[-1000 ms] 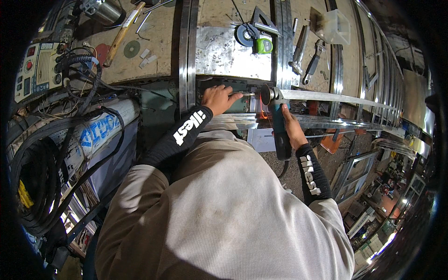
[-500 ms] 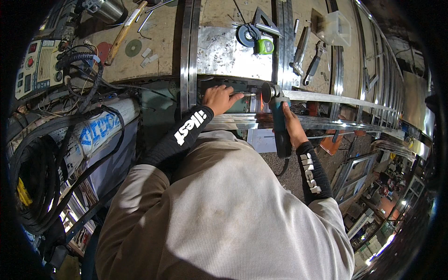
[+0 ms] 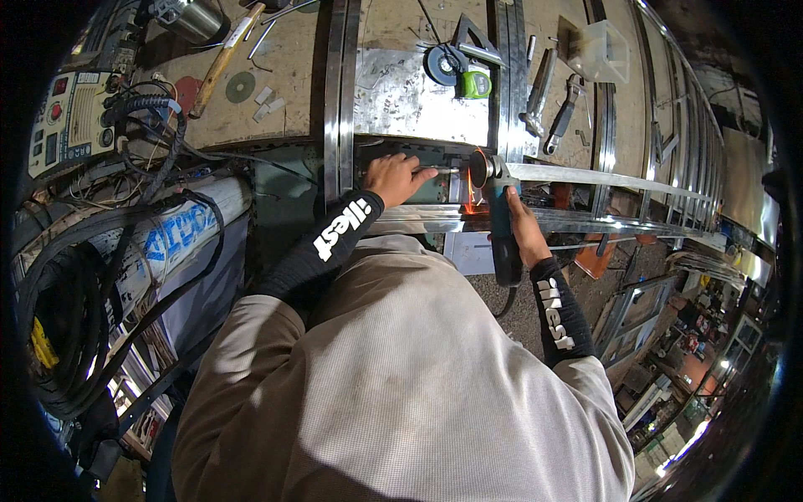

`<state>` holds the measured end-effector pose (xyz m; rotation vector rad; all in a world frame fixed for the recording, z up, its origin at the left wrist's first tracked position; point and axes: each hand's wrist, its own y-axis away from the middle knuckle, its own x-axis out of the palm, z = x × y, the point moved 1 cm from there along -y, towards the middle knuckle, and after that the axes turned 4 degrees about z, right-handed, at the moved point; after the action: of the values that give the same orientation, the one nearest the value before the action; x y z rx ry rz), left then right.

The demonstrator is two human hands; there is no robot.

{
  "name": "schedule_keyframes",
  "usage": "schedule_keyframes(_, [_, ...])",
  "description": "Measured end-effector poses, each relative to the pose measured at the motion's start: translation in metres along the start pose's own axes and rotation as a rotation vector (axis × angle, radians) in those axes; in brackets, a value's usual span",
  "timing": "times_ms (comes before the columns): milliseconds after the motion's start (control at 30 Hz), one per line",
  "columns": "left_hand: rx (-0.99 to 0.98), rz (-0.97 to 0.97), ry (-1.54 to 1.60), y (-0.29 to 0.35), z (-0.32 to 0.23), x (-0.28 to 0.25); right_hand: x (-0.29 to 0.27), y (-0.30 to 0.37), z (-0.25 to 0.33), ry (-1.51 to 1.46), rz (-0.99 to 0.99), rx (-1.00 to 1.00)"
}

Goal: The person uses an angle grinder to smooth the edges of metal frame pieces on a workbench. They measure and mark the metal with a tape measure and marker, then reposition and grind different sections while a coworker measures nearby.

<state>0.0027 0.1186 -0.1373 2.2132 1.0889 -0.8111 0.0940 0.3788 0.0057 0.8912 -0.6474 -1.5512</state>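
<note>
My right hand (image 3: 525, 224) is wrapped round the teal and black body of an angle grinder (image 3: 503, 238), its cable hanging below. The grinder's disc (image 3: 480, 169) faces left, and orange sparks (image 3: 471, 201) stream from it toward me. To the left of the disc, my left hand (image 3: 393, 178) has its fingers closed, thumb pointing right, on a slim metal rod (image 3: 443, 170). The rod's right end reaches the disc. Its other end is hidden by the hand. A shiny metal tube (image 3: 431, 219) runs crosswise between my hands and my body.
Upright metal tubes (image 3: 339, 100) cross the bench. On it lie a hammer (image 3: 227, 58), a green tape measure (image 3: 475, 82), a second grinder-like disc tool (image 3: 443, 64), and an adjustable wrench (image 3: 565, 113). A control box (image 3: 71, 121) and coiled black cables (image 3: 50, 293) crowd the left side.
The sparks have grown longer and brighter, now reaching down to the crosswise tube. The grinder has shifted very slightly; my left hand stays in place.
</note>
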Motion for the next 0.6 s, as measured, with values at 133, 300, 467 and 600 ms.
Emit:
schedule_keyframes(133, [-0.012, 0.030, -0.004, 0.000, 0.000, 0.000, 0.000, 0.003, -0.006, -0.021, -0.006, 0.026])
schedule_keyframes(300, [-0.009, 0.016, 0.008, 0.000, 0.000, 0.000, -0.001, 0.009, -0.013, 0.013, -0.024, 0.057])
schedule_keyframes(467, [-0.013, 0.027, 0.010, -0.001, 0.001, 0.001, 0.000, 0.013, -0.014, 0.024, -0.014, 0.058])
schedule_keyframes(600, [-0.011, 0.019, 0.010, -0.001, 0.001, 0.001, 0.001, 0.015, -0.013, 0.004, -0.019, 0.086])
